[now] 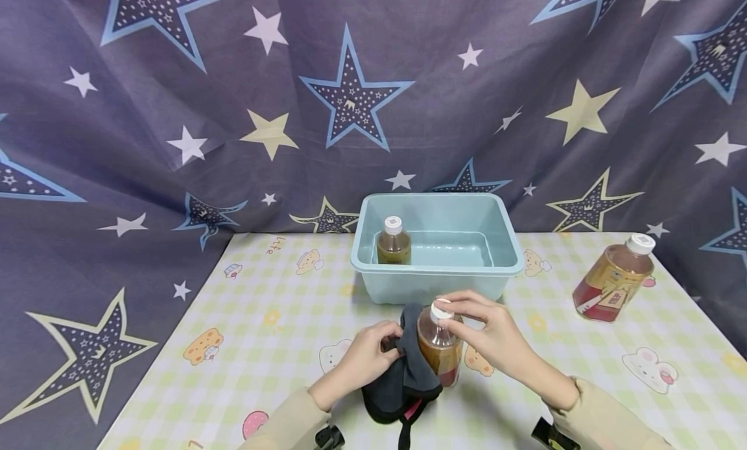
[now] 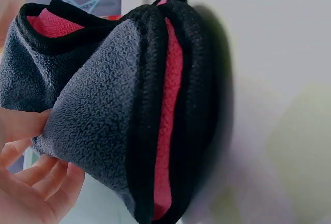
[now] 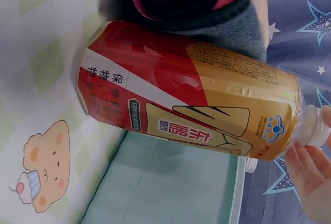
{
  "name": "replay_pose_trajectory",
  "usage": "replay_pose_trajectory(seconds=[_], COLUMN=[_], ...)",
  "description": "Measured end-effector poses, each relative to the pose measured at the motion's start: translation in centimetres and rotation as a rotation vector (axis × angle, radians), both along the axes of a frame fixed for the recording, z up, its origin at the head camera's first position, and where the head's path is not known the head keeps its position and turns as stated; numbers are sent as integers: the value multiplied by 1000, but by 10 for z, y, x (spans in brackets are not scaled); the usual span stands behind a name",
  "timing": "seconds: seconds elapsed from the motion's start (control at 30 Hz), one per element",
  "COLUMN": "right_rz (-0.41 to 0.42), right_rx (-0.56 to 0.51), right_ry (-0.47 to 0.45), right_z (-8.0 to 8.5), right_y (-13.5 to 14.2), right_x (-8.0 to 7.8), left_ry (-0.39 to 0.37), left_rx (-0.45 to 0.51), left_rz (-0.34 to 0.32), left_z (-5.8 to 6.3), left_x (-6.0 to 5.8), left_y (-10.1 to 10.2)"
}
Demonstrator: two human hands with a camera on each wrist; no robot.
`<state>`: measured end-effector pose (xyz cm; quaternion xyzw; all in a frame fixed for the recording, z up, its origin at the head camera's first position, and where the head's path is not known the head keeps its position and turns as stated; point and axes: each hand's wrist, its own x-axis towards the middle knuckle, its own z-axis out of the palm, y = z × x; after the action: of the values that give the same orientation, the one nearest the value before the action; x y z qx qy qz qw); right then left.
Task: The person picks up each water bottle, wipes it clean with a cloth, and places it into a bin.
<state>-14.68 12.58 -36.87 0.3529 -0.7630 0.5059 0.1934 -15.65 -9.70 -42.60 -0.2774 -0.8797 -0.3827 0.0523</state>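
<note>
Before the blue tub [image 1: 432, 281], our right hand [image 1: 495, 328], nearer the upright drink bottle [image 1: 439, 354], pinches its cap [image 3: 313, 125]; our left hand [image 1: 363, 356] pinches grey cloth [image 1: 413, 366] alongside.

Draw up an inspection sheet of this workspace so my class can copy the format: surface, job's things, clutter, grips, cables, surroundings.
Surface: checked tablecloth with cartoon prints.
Job's things: folded gray cloth with black edging and pink inner side; beside it, a red-and-gold bottle, roughly upright, white cap on.
Clutter: blue tub behind the work, a capped bottle in its left part; another capped bottle on the table's right side.
Grips: left grip pinches the gray cloth; right grip holds the red-and-gold bottle by its cap.
Cables: nothing seen.
Surroundings: star-patterned curtain behind the table.
</note>
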Motion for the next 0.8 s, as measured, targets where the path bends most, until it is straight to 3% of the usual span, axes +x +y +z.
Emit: replay_pose_trajectory(seconds=[0.5, 0.8], right_rz=[3, 1], right_rx=[-1, -2], right_ry=[10, 6], right_z=[0, 1], right_y=[0, -1], right_x=[0, 0], left_ry=[-32, -35], left_rx=[-66, -78], left_rz=[-8, 3], left_z=[-20, -24], left_x=[-5, -6], left_y=[1, 3])
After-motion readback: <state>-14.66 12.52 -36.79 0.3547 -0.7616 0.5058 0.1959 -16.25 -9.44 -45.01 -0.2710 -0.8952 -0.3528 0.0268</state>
